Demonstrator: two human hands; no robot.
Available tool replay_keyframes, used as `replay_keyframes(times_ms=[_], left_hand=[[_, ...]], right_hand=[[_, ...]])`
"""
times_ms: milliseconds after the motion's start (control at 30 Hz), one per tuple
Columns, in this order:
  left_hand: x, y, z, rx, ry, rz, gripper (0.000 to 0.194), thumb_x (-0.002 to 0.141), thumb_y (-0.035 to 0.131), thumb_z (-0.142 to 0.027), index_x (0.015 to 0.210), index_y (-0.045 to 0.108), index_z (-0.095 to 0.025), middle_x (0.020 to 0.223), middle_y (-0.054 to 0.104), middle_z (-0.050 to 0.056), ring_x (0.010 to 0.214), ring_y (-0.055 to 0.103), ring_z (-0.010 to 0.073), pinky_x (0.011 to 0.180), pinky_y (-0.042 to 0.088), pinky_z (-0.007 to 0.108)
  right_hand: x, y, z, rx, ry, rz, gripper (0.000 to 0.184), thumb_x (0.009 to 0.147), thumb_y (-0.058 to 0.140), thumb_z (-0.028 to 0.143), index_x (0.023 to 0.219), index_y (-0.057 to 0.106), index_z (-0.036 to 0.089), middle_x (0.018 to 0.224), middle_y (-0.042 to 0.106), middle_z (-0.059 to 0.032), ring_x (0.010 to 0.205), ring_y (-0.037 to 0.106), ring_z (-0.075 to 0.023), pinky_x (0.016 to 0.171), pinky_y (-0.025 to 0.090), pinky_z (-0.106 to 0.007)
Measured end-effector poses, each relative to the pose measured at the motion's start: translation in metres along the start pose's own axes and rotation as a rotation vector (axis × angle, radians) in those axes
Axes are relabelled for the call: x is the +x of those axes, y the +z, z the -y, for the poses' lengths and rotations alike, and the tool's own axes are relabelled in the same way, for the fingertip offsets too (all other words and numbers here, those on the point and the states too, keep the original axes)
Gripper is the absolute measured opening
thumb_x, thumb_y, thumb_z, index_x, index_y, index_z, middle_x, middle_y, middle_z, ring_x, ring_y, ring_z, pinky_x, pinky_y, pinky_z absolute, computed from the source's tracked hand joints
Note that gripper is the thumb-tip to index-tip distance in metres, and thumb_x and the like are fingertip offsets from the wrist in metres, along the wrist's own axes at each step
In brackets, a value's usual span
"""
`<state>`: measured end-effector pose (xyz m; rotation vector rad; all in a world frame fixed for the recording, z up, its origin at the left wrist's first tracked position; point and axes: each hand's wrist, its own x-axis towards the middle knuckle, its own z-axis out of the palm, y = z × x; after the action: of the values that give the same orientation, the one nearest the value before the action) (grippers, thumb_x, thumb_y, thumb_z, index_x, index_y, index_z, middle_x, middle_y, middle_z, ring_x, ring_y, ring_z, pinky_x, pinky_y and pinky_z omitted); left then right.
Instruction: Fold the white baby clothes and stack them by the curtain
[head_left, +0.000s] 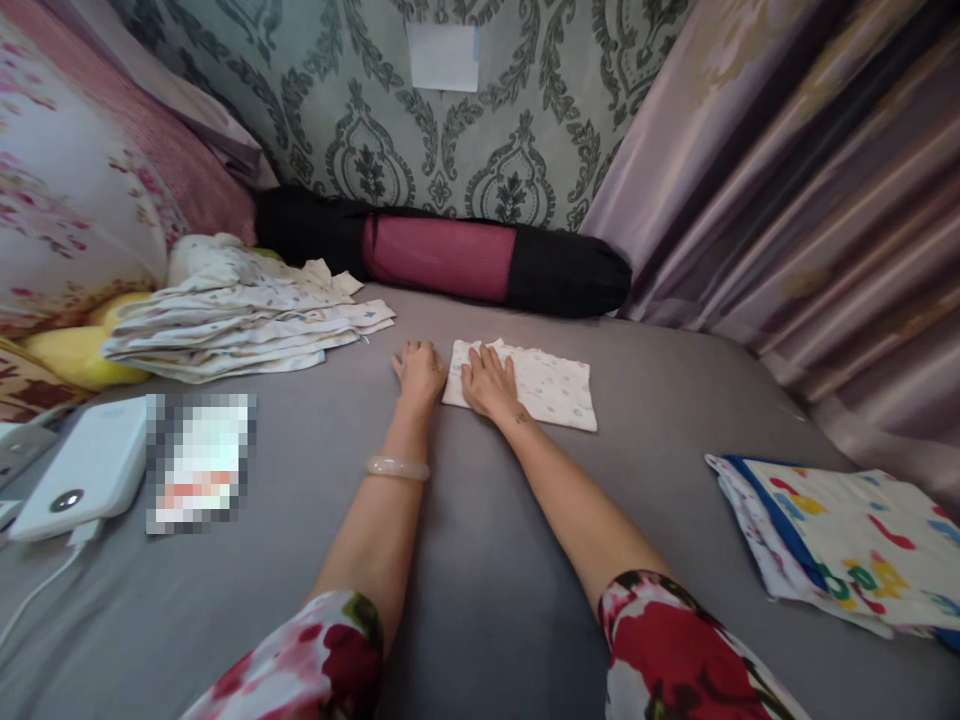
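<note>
A small folded white cloth with pale dots (547,388) lies flat on the grey bed sheet (487,560). My right hand (487,380) rests flat on the cloth's left end, fingers stretched out. My left hand (417,370) lies palm down on the sheet just left of the cloth, fingers spread, holding nothing. A pale bangle sits on my left wrist. Both sleeves are floral.
A stack of folded white patterned cloths (247,325) lies at the left, near a yellow item (82,350). A black and maroon roll bag (450,255) runs along the wall. Colourful folded cloths (847,550) lie at the right. A white power bank (79,470) sits far left.
</note>
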<state>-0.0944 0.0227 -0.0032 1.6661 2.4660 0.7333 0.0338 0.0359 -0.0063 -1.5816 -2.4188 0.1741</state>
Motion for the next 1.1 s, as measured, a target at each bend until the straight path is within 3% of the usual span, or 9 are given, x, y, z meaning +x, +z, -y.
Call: replay_keyframes(times_ms=[167,333,600,900,1100], left_hand=[[-0.001,-0.001,-0.001,-0.008,-0.013,-0.002,0.039,0.090,0.036,-0.019,0.116,0.064,-0.015,0.129,0.060,0.017,0.135,0.040,0.0323,0.110,0.027,0.057],[0.001,-0.007,-0.002,-0.034,-0.034,0.001,0.039,0.090,0.034,-0.018,0.117,0.063,-0.015,0.125,0.062,0.015,0.128,0.048,0.0284,0.108,0.031,0.049],[0.005,-0.009,0.001,-0.026,-0.077,-0.004,0.039,0.090,0.035,-0.017,0.116,0.064,-0.015,0.122,0.065,0.015,0.121,0.053,0.0269,0.104,0.036,0.044],[0.005,-0.007,-0.006,-0.032,-0.029,-0.009,0.039,0.090,0.036,-0.017,0.116,0.064,-0.013,0.120,0.065,0.017,0.120,0.054,0.0276,0.102,0.038,0.044],[-0.003,0.000,-0.024,-0.055,0.154,-0.036,0.039,0.091,0.033,-0.015,0.119,0.060,-0.015,0.125,0.063,0.014,0.129,0.047,0.0257,0.107,0.034,0.044]], right_hand=[[0.000,-0.002,-0.002,-0.005,-0.001,0.009,0.053,0.100,0.026,0.036,0.146,0.038,0.013,0.155,0.032,-0.0126,0.144,0.023,-0.0261,0.116,0.012,-0.051],[0.006,-0.008,0.011,-0.002,-0.016,0.015,0.052,0.099,0.028,0.034,0.144,0.040,0.010,0.154,0.033,-0.0152,0.143,0.024,-0.0279,0.115,0.013,-0.053],[0.014,0.005,0.032,0.023,-0.058,0.054,0.053,0.100,0.026,0.034,0.146,0.037,0.010,0.156,0.029,-0.0132,0.144,0.023,-0.0245,0.116,0.013,-0.049],[0.014,0.001,0.028,0.056,-0.068,0.082,0.052,0.099,0.025,0.031,0.147,0.036,0.010,0.156,0.028,-0.0127,0.144,0.023,-0.0249,0.116,0.014,-0.050],[-0.002,-0.015,-0.001,0.017,-0.021,-0.050,0.050,0.099,0.028,0.028,0.146,0.038,0.012,0.155,0.032,-0.0134,0.144,0.023,-0.0250,0.116,0.008,-0.052]])
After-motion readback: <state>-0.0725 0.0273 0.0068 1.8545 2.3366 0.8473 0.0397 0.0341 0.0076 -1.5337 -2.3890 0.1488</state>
